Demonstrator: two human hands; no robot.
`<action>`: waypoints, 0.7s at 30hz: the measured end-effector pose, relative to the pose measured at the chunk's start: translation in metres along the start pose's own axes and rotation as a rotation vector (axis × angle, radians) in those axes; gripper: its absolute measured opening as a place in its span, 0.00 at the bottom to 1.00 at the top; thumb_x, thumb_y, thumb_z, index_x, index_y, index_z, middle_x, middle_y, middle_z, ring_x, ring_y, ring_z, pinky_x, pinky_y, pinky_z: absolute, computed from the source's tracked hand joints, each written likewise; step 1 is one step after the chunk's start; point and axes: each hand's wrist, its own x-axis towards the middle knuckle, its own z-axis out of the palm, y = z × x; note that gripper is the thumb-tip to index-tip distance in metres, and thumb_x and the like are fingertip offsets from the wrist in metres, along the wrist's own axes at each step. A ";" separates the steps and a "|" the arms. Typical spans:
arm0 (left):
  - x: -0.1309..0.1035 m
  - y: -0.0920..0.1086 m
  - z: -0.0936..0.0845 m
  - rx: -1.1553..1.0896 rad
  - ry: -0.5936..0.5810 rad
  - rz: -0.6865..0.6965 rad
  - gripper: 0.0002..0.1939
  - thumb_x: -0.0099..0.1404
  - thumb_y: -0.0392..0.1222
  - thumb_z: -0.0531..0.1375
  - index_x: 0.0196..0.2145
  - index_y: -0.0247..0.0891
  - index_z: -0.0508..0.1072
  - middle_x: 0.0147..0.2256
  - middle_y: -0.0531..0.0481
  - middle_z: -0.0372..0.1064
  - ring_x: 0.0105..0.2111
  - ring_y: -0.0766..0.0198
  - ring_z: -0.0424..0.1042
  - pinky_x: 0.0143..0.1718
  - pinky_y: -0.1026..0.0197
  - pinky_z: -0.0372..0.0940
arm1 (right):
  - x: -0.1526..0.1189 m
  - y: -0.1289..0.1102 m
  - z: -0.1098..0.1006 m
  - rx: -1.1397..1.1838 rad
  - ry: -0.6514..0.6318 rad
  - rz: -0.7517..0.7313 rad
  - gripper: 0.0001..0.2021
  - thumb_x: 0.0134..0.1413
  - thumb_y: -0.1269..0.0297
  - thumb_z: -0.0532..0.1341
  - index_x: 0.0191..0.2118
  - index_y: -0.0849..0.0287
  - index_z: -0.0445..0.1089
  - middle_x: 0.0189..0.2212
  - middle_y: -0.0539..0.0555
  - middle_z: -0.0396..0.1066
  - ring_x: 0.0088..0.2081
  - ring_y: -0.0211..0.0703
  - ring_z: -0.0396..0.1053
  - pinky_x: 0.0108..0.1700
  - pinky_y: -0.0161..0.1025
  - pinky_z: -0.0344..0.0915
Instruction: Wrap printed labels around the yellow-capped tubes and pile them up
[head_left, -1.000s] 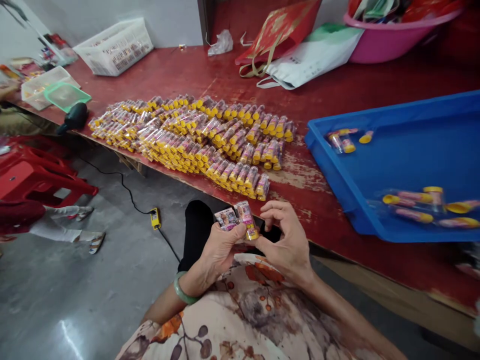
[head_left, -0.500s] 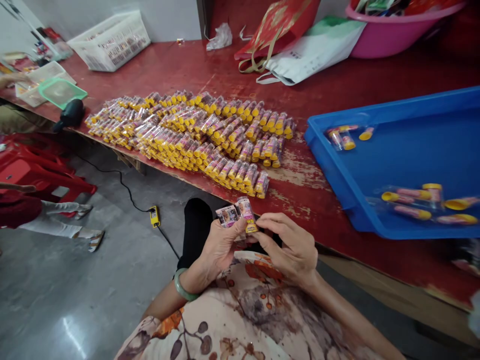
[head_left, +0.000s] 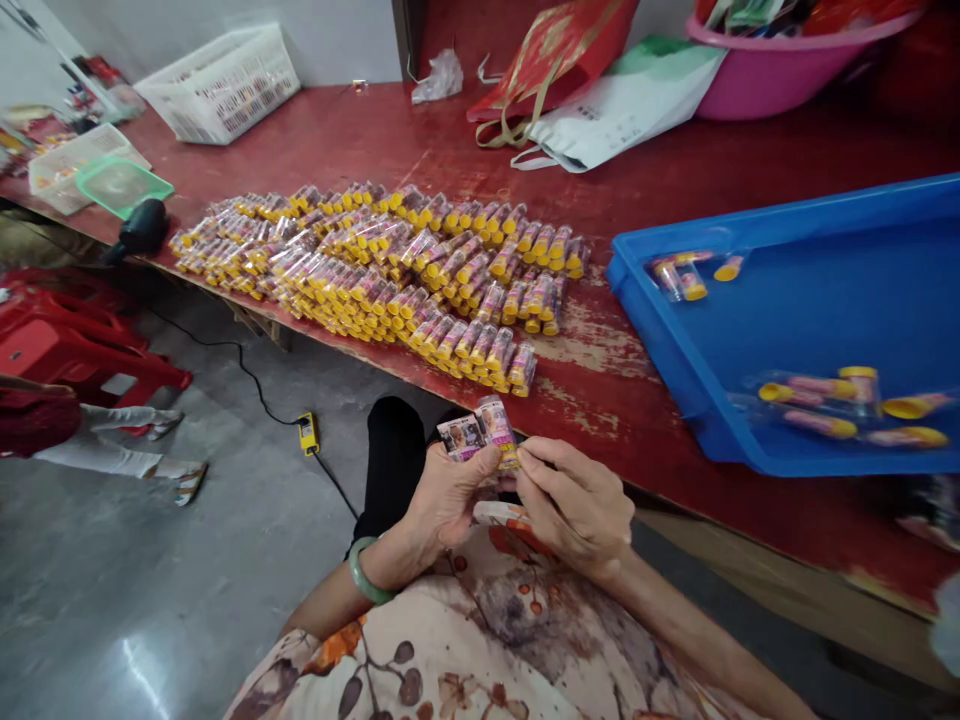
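Note:
Over my lap, my left hand is closed on small printed labels. One dark-topped label leans left, and a pink-and-yellow label stands more upright beside it, under my thumb. My right hand is closed, with thumb and index fingertip pinched at the lower right edge of the pink-and-yellow label. The fingers partly hide the labels' lower ends. Beyond my hands, many clear tubes with yellow ends lie stacked in rows on the red table.
At right, a blue tray holds several yellow-ended tubes. A white basket, bags and a pink basin stand at the back. On the left are a dark power tool, red stools and a cable.
My right fingertips have drawn together into a pinch at the label's edge. The pink-and-yellow label tilts a little more. At far left, another person's hand has left the basket.

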 end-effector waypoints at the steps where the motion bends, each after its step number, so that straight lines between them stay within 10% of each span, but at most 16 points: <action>1: 0.000 0.000 0.000 -0.007 -0.009 0.002 0.19 0.42 0.43 0.74 0.30 0.32 0.76 0.27 0.49 0.74 0.23 0.66 0.71 0.28 0.61 0.69 | -0.001 0.000 0.001 -0.002 0.002 -0.009 0.09 0.53 0.78 0.61 0.38 0.59 0.70 0.33 0.55 0.73 0.33 0.40 0.73 0.33 0.34 0.73; 8: 0.010 0.000 -0.013 0.046 0.000 0.040 0.18 0.46 0.43 0.72 0.33 0.32 0.75 0.27 0.49 0.74 0.23 0.65 0.72 0.26 0.63 0.68 | 0.007 0.008 -0.005 0.190 -0.184 0.109 0.08 0.53 0.76 0.61 0.38 0.59 0.70 0.35 0.55 0.73 0.31 0.38 0.71 0.32 0.33 0.69; 15: 0.019 0.000 -0.018 0.306 -0.118 -0.073 0.20 0.44 0.48 0.72 0.29 0.30 0.75 0.21 0.48 0.72 0.17 0.65 0.70 0.19 0.66 0.66 | 0.017 0.029 -0.006 0.568 -0.333 0.913 0.18 0.46 0.57 0.66 0.42 0.61 0.70 0.31 0.54 0.73 0.28 0.39 0.69 0.28 0.35 0.66; 21: 0.032 0.006 -0.011 0.301 -0.092 -0.048 0.22 0.47 0.53 0.70 0.29 0.29 0.74 0.21 0.47 0.71 0.18 0.66 0.70 0.20 0.66 0.67 | 0.036 0.048 0.014 0.694 -0.201 1.122 0.19 0.35 0.58 0.70 0.36 0.62 0.72 0.25 0.50 0.71 0.23 0.35 0.64 0.21 0.31 0.58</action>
